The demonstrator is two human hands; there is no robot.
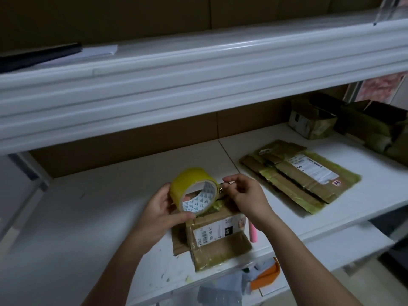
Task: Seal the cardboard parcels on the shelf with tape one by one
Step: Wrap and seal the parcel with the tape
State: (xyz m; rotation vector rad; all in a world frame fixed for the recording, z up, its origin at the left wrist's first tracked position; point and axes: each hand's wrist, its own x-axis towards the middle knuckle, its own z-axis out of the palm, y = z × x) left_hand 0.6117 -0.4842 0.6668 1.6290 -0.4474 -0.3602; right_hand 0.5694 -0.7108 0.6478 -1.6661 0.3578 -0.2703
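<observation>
Left hand [162, 209] around glossy yellow tape roll [194, 192]

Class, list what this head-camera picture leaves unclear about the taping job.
- Tape end: too small and blurred between the right hand fingertips and the tape roll, held by the left hand.
- Parcel top seam: hidden by both hands and the roll.
- Label text: too small and blurred to read.
- Far boxes: dark, contents unseen.
</observation>
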